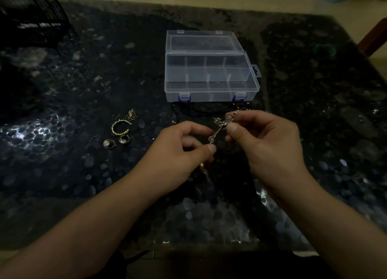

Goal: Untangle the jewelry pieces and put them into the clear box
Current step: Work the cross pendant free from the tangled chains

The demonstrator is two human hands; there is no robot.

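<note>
A silver cross pendant (220, 128) hangs in the air between my hands, just in front of the clear box (211, 91). My right hand (266, 144) pinches the cross near its upper arms. My left hand (180, 151) pinches something thin at the cross's lower tip; a small gold piece (202, 165) dangles below that hand. The clear box stands open, its lid folded back, its compartments showing nothing inside. A thin black cord (201, 109) lies on the table by the box's front wall.
On the dark speckled table (62, 174), left of my hands, lie a gold open bangle (120, 127), a small gold tangle (131, 114) and two rings (116, 142). A black wire rack (35, 21) stands at the far left corner.
</note>
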